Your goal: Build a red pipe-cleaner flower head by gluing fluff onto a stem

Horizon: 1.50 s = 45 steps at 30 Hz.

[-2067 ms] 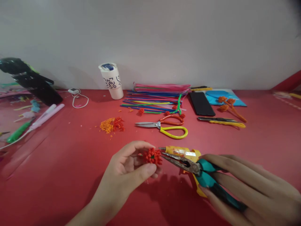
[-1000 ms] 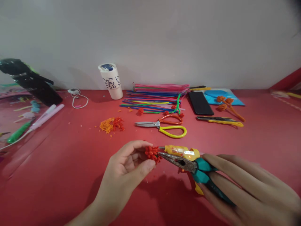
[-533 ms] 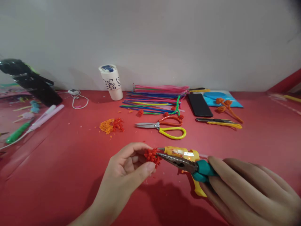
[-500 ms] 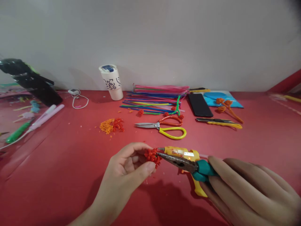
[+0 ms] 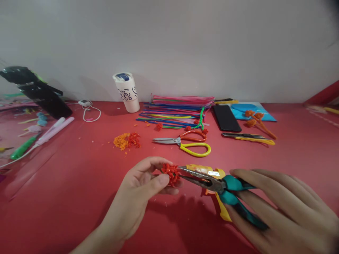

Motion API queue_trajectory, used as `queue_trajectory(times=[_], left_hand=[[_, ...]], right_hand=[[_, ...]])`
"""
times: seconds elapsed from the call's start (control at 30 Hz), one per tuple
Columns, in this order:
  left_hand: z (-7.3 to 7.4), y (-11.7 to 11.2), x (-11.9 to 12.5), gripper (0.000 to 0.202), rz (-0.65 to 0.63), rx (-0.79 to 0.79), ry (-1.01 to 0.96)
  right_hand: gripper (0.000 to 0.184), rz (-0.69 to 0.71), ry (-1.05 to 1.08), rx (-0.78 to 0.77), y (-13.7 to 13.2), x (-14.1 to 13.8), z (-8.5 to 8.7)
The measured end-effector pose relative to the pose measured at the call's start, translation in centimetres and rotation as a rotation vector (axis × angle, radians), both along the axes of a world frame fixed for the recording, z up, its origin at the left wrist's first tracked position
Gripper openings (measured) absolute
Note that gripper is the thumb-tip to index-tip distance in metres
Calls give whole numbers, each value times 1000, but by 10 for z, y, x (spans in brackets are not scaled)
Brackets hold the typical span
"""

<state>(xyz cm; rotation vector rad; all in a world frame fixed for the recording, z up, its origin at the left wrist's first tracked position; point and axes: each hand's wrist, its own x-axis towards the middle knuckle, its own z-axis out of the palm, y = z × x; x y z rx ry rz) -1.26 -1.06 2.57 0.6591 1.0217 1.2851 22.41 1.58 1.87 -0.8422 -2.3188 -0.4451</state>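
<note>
Between the thumb and fingers of my left hand [image 5: 148,183] is a small red flower-like piece [image 5: 171,173] made of many little petals. My right hand [image 5: 280,204] holds needle-nose pliers [image 5: 212,183] with teal grips. Their jaws are parted, with the tips close to the right side of the red flower; whether they touch it I cannot tell. Behind and under the pliers lies a yellow glue gun [image 5: 197,169], its nozzle toward the flower and its lower part partly hidden by the pliers and my right hand.
Scissors [image 5: 182,141] lie beyond my hands, with orange and red bits [image 5: 127,141] to their left. Farther back are pipe cleaners [image 5: 174,109], a white tumbler [image 5: 127,92], a phone [image 5: 226,118], a cutter [image 5: 246,137] and an orange stem [image 5: 261,121]. A black bottle [image 5: 39,91] leans at left.
The pliers' jaws and handles have spread apart, and their tips have drawn back slightly from the red flower. My left hand still holds the flower, which is turned a little and shows more.
</note>
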Motion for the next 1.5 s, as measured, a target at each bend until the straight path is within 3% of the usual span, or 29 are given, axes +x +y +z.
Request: queue_trajectory(times=[0.17, 0.33, 1.0, 1.2, 1.5], left_hand=[[2, 2, -2, 19, -16, -39, -17], [2, 4, -4, 23, -77, -50, 9], [3, 2, -3, 27, -106, -48, 62], [5, -2, 0, 29, -32, 15, 296], [1, -3, -1, 26, -39, 10, 254]], right_hand=[[6, 75, 82, -195, 0, 2, -1], [16, 83, 45, -154, -1, -1, 0], [13, 122, 3, -151, -2, -2, 2], [13, 108, -50, -45, -4, -2, 1], [3, 120, -122, 93, -8, 6, -3]])
